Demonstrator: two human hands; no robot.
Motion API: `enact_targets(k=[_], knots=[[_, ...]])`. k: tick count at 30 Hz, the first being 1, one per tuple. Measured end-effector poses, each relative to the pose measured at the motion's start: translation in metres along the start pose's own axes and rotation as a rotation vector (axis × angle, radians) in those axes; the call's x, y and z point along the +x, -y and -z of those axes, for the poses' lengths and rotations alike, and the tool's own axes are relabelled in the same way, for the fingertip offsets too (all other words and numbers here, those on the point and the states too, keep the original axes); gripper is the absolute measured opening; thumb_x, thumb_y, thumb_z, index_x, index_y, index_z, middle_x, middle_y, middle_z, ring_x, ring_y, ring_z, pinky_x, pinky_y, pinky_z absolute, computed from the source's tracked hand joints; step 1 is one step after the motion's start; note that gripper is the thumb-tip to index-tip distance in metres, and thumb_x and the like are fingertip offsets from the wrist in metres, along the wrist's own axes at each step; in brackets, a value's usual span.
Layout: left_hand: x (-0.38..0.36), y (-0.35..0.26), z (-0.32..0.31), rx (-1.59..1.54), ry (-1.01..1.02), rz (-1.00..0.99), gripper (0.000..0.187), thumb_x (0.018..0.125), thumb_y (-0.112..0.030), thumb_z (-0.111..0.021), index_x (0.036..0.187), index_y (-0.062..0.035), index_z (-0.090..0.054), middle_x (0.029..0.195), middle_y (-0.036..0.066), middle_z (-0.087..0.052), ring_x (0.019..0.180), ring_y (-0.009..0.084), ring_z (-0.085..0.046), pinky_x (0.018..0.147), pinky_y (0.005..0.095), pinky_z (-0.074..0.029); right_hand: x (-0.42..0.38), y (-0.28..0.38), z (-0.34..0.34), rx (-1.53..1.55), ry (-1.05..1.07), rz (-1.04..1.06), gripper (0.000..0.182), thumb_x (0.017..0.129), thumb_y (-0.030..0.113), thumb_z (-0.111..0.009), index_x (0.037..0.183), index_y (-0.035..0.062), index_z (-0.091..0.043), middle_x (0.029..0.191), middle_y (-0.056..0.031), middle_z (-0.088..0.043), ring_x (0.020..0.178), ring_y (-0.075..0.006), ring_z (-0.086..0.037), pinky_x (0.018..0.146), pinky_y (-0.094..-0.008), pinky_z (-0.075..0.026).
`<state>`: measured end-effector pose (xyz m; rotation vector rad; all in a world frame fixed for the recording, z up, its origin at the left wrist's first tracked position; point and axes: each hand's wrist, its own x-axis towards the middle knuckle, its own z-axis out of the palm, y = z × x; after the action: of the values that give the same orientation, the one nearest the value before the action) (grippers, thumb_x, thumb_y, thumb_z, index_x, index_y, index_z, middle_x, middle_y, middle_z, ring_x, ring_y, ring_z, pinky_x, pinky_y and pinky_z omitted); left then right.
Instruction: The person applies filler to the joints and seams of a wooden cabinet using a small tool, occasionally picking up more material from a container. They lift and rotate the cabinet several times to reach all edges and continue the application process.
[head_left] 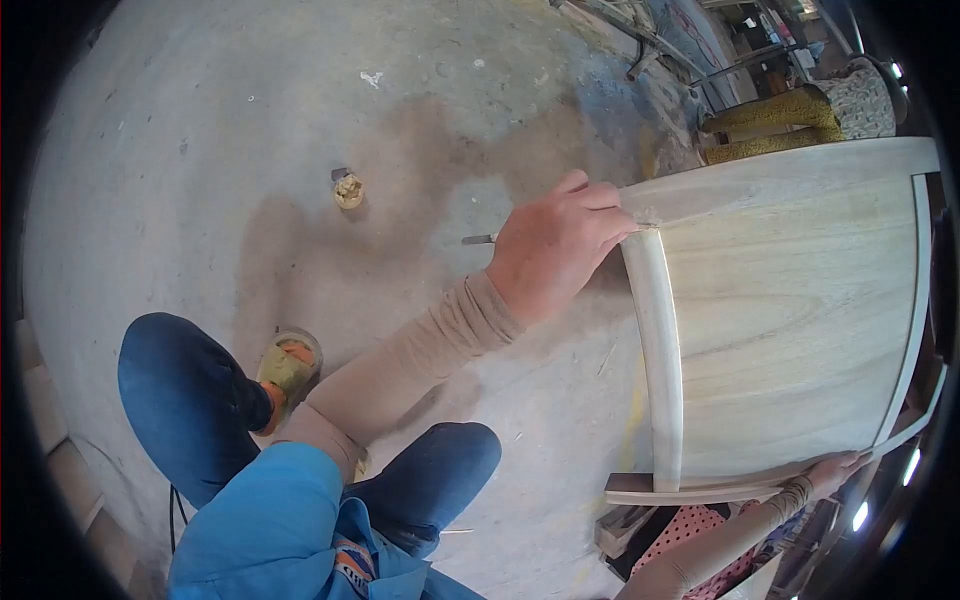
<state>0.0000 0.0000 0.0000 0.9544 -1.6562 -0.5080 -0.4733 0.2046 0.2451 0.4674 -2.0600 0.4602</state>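
My left hand [560,240] is closed around a slim putty knife [478,239], whose flat grey end sticks out behind the palm. Its pinched fingertips are at the corner where a curved rail [655,360] meets the upper edge of a pale wooden furniture panel [790,320]. A small light smear shows on the wood beside them. At the lower right, my right hand [838,474] grips the panel's lower edge; some of its fingers are hidden. The panel is framed by narrow strips and stands tilted in view.
A small container of yellowish paste [347,190] sits on the concrete floor [250,90]. My sandalled foot [290,365] is near it. Beyond the panel is another person in yellow patterned trousers [775,122]. Metal frames [650,45] stand at the top right, and polka-dot cloth [675,545] lies below the panel.
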Motion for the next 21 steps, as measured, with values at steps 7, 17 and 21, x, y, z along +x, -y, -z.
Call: enact_targets(k=[7,17,21], knots=[[-0.001,0.001,0.011,0.125,0.075,-0.046,0.01,0.078,-0.011,-0.071,0.088,-0.0122,-0.073,0.083,0.0,-0.061,0.079,0.0214,-0.055,0.063,0.0326,-0.051,-0.002,0.002,0.001,0.026,0.033,-0.035,0.055,0.101,0.051,-0.024,0.153,0.032,-0.032,0.151,-0.0024,-0.044,0.128,-0.0368,-0.051,0.108,-0.0501,-0.038],[-0.015,0.016,0.028,0.057,0.162,-0.003,0.01,0.081,-0.012,-0.068,0.091,-0.0103,-0.073,0.085,0.0,-0.063,0.08,0.0218,-0.055,0.065,0.0329,-0.049,0.0,-0.002,-0.002,-0.014,-0.035,0.026,0.055,0.1,0.055,-0.021,0.152,0.0385,-0.03,0.15,0.0005,-0.046,0.12,-0.0382,-0.057,0.102,-0.05,-0.045],[-0.015,0.02,0.016,-0.145,0.035,0.011,0.013,0.081,-0.009,-0.069,0.093,-0.0088,-0.074,0.086,0.003,-0.065,0.077,0.0226,-0.054,0.066,0.0321,-0.046,0.004,-0.005,-0.002,-0.006,-0.024,0.043,0.056,0.1,0.055,-0.02,0.152,0.0382,-0.029,0.15,-0.0002,-0.045,0.12,-0.0394,-0.057,0.101,-0.051,-0.045]])
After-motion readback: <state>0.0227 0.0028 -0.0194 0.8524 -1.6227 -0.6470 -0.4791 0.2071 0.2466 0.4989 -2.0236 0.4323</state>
